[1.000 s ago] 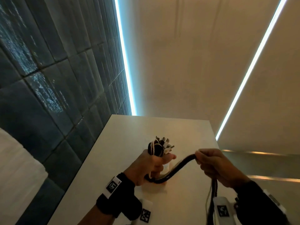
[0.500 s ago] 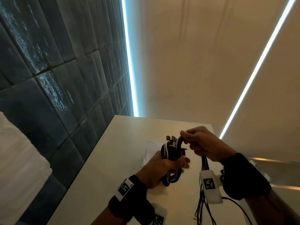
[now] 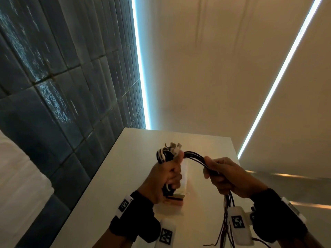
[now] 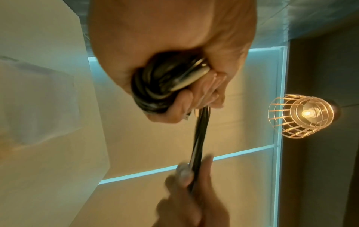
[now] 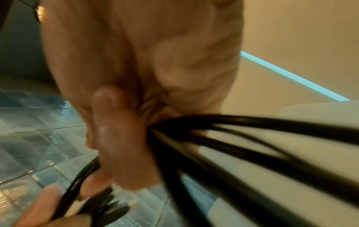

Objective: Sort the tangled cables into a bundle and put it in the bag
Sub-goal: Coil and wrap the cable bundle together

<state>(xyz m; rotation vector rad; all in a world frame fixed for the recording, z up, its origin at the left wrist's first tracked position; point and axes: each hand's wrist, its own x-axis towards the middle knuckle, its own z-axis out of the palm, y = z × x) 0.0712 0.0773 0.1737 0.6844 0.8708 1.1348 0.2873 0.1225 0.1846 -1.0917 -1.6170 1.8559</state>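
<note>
Your hands work above the near half of the table (image 3: 136, 158), whose left edge runs along the tiled wall (image 3: 53, 104); its far edge and right edge bound bare top beyond the hands. Your left hand (image 3: 163, 178) is fisted round the coil (image 3: 163, 155) of black and white cables, plugs (image 3: 174, 145) poking up. Your right hand (image 3: 231, 178) is clenched on the loose strands (image 3: 194, 156) arching from the coil; their tails (image 3: 227, 201) hang below. A clear bag (image 3: 183, 178) lies on the table behind the left hand. Light strips (image 3: 141, 77) line the ceiling.
</note>
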